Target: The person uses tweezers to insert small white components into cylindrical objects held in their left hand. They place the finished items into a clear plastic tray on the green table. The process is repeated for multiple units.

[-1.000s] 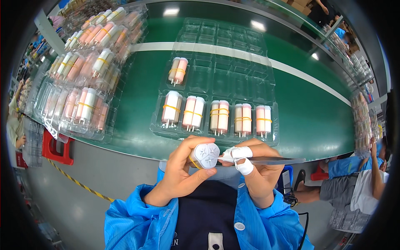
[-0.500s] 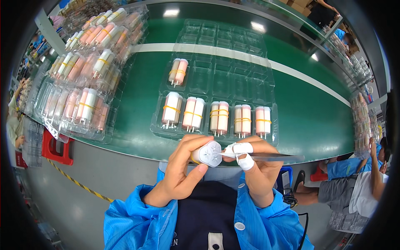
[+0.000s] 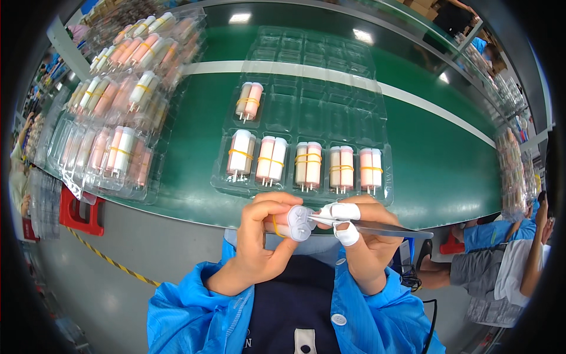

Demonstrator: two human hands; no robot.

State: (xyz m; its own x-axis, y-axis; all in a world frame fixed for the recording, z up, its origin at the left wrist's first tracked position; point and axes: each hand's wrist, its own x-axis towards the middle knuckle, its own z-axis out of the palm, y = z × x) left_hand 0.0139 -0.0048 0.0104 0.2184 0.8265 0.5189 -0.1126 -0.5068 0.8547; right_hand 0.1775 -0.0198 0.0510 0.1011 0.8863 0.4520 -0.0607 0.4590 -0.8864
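Note:
My left hand (image 3: pixel 258 239) is closed around a bundle of pink and white tubes bound with a yellow rubber band. The bundle's pale lobed end cap (image 3: pixel 302 227) faces right. In my right hand (image 3: pixel 370 245) is a pair of metal tweezers (image 3: pixel 392 229), pinched between thumb and fingers. White wraps cover the thumb and a finger of that hand. The pale tweezer tips reach the cap's face; whether they grip anything there is too small to tell. Just beyond my hands, a clear plastic tray (image 3: pixel 217 180) holds several similar banded bundles (image 3: pixel 272 159).
The tray lies on a green worktop (image 3: pixel 191 141) with a white stripe. Stacked clear trays of tube bundles (image 3: pixel 121 150) stand at the left. A red stool (image 3: pixel 82 213) is on the floor at the left. Another person's grey shorts (image 3: pixel 474 272) show at the right.
My left hand has turned the bundle slightly, so its cap sits a little lower and more pink tube and rubber band show. The tweezer tips remain at the cap.

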